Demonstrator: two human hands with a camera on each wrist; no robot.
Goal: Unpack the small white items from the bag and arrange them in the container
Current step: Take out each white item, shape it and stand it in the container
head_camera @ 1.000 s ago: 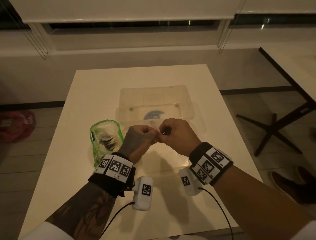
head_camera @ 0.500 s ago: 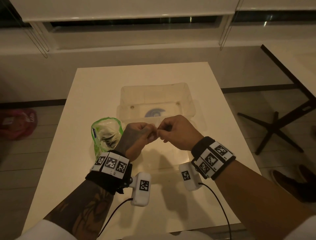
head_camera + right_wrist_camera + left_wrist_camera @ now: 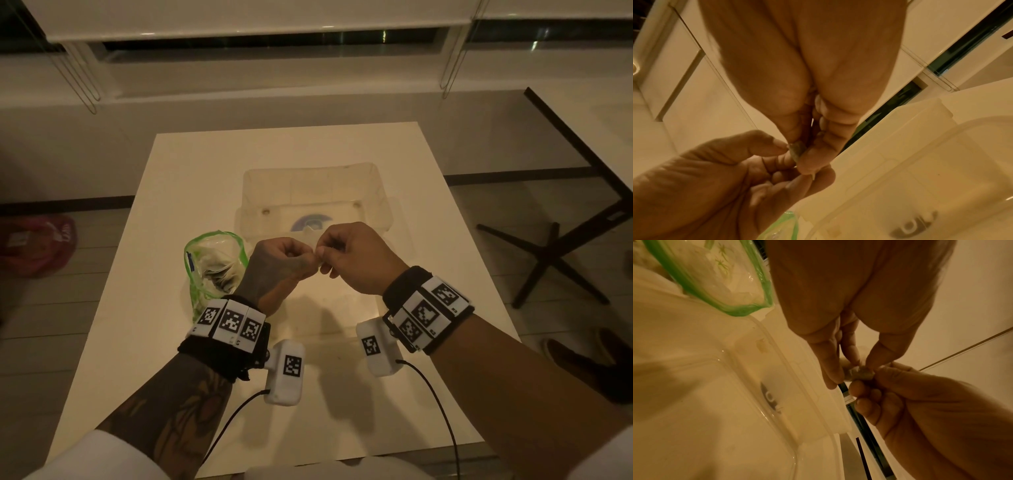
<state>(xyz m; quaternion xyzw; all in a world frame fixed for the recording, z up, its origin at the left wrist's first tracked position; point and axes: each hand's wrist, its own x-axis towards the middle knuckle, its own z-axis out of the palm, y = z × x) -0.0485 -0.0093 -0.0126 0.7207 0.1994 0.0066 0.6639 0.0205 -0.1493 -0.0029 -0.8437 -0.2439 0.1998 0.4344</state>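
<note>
Both hands meet above the table in front of the clear plastic container [image 3: 380, 192]. My left hand [image 3: 284, 260] and my right hand [image 3: 346, 253] each pinch one small white item [image 3: 860, 372] between thumb and fingertips; it shows as a crumpled whitish scrap [image 3: 797, 150] in the right wrist view too. The clear bag with a green rim [image 3: 212, 260] lies open to the left of my left hand, with pale contents inside. The container's floor shows a round blue label [image 3: 310, 222]; I see no white items in it.
The white table [image 3: 171, 212] carries the bag and container. A dark table with crossed legs [image 3: 561, 246] stands to the right, a red bag [image 3: 37, 243] on the floor left, shoes [image 3: 596, 359] at the right. Cables hang from the wrist cameras.
Both hands stay pinched together on the small item and have shifted only slightly in the picture. Bag and container have not moved.
</note>
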